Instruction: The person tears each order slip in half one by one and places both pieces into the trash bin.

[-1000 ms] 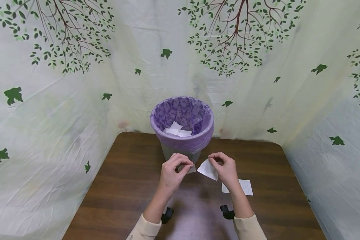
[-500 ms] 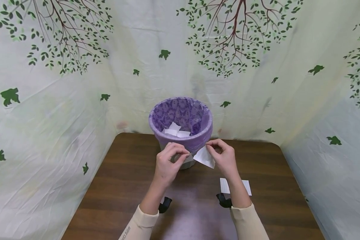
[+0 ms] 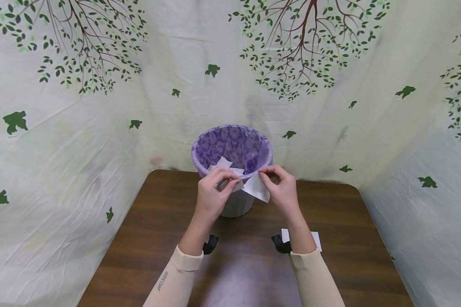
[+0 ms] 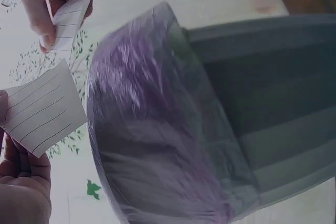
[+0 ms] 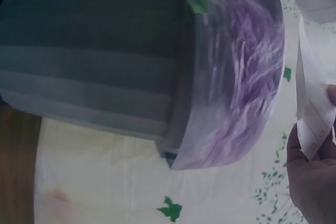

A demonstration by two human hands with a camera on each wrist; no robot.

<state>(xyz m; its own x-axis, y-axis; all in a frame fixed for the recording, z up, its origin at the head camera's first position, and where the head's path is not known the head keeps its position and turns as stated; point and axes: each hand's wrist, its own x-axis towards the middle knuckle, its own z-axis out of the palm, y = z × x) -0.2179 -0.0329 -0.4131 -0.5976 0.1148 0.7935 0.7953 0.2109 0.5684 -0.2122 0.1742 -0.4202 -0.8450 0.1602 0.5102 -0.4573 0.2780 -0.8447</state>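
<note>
Just over the near rim of a waste bin [image 3: 236, 204], both hands hold torn pieces of white paper. My left hand [image 3: 213, 192] pinches one lined piece [image 4: 44, 108] between thumb and fingers. My right hand [image 3: 283, 192] pinches a larger piece [image 3: 256, 188] by its upper edge, and it hangs tilted toward the left. In the right wrist view this paper looks folded or doubled, with printed lines. The two pieces are close together; whether they touch cannot be told. A purple patterned liner [image 3: 230, 143] covers the bin's inside and rim. Several white paper scraps [image 3: 224, 162] lie inside.
A lined white sheet [image 3: 316, 239] lies on the brown wooden table [image 3: 169, 213], partly hidden by the right forearm. A leaf-printed cloth [image 3: 169, 128] hangs behind and beside the table. Black camera mounts [image 3: 211, 244] sit at both wrists.
Both hands have moved forward, away from the body, from the table in front of the bin to its near rim. Each still pinches its paper piece.
</note>
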